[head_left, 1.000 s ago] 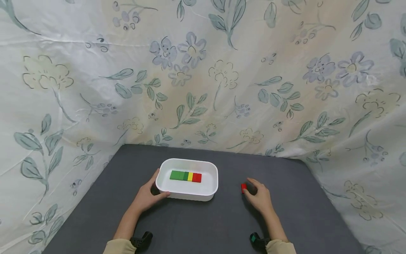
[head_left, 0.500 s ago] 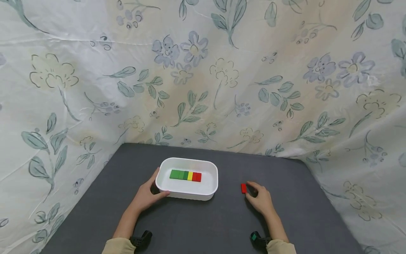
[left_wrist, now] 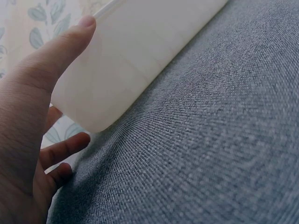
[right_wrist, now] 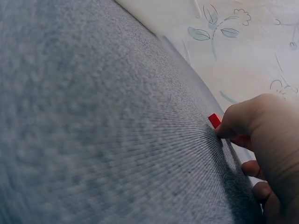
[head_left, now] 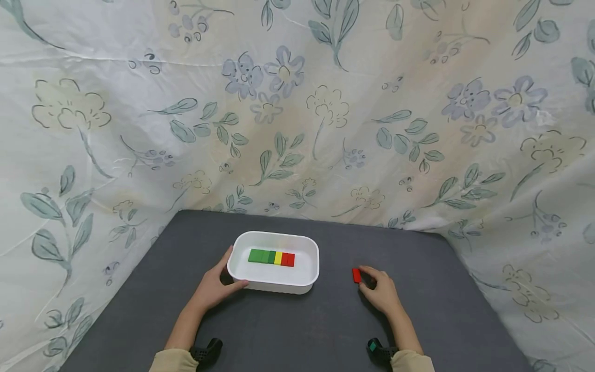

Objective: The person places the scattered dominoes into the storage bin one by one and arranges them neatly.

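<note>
A white rectangular plastic tub [head_left: 279,283] stands on the dark cloth. My left hand [head_left: 215,287] grips its left end, the thumb [left_wrist: 70,44] along the near side and the other fingers round the far side. Inside lies a row of small tiles: green tiles [head_left: 260,256], a yellow tile [head_left: 278,258] and red tiles [head_left: 287,260]. To the right of the tub, my right hand [head_left: 382,293] pinches a small red block [head_left: 356,275] between thumb and fingers, low over the cloth. In the right wrist view the thumb covers part of the red block [right_wrist: 214,120].
A dark grey cloth [head_left: 288,330] covers the table. Behind it and along both sides hangs a floral curtain [head_left: 297,129]. Dark wrist straps [head_left: 206,352] are worn on both arms.
The right hand's fingertips have shifted slightly right along the red block, so more of it shows. The tub and the left hand stay in place.
</note>
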Demonstrator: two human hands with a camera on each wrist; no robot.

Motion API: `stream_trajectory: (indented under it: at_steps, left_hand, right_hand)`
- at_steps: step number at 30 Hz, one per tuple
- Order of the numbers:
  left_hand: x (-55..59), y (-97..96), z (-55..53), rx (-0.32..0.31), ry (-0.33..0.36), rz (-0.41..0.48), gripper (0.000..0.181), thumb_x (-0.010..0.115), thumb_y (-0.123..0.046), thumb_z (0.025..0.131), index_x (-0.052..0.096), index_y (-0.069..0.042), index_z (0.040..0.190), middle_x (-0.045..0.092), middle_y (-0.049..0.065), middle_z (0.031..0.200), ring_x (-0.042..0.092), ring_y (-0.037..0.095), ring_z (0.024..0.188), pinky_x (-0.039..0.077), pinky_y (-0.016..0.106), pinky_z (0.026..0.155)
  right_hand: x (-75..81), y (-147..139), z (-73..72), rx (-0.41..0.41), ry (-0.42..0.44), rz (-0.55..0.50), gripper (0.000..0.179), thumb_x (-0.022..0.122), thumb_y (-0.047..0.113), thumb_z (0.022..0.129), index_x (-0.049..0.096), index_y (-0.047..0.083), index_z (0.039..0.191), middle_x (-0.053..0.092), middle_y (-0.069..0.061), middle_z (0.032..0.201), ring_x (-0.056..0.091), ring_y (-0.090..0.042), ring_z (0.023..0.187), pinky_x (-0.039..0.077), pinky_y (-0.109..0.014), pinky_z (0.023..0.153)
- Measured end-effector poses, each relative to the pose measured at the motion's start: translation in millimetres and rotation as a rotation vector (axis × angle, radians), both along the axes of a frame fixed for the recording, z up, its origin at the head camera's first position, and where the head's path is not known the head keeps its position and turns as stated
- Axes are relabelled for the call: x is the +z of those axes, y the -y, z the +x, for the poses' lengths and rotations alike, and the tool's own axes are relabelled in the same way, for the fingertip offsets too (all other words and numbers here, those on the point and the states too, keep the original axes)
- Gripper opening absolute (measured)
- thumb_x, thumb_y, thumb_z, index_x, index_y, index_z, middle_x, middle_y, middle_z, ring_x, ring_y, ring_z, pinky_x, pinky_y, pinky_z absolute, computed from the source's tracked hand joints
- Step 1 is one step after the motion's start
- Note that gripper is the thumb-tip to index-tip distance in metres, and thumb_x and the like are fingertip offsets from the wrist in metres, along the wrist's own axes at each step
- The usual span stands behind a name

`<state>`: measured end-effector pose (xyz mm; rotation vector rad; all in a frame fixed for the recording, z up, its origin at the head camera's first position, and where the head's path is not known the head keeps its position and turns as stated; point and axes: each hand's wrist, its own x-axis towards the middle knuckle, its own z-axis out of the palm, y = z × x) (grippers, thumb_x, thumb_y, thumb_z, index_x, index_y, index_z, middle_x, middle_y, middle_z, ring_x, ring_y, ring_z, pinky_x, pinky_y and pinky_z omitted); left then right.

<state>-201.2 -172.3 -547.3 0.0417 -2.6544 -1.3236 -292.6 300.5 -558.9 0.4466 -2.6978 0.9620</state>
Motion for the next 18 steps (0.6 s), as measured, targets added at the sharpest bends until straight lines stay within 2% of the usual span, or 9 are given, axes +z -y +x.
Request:
stream_trajectory:
  at_steps: [10, 18]
  left_hand:
    - [-0.2, -1.2, -1.1, 0.002, -0.006, -0.006, 0.123, 0.089, -0.056, 0.081, 0.017, -0.014, 0.172, 0.027, 0.015, 0.174, 0.027, 0.042, 0.159, 0.024, 0.071, 0.123]
    - [-0.7, -1.7, 0.0, 0.007, -0.007, -0.019, 0.123, 0.089, -0.056, 0.082, 0.016, -0.013, 0.172, 0.025, 0.015, 0.175, 0.026, 0.043, 0.160, 0.024, 0.071, 0.123]
  right_hand:
    - [-0.5, -2.5, -6.1, 0.046, 0.015, 0.009, 0.047, 0.077, 0.007, 0.091, 0.072, 0.010, 0.138, 0.071, -0.016, 0.136, 0.059, -0.025, 0.095, 0.049, -0.043, 0.079]
    - [-0.8, -2.7, -3.8, 0.058, -0.028, -0.005, 0.043, 0.079, 0.007, 0.090, 0.075, 0.007, 0.133, 0.073, -0.018, 0.132, 0.063, -0.029, 0.095, 0.053, -0.047, 0.081]
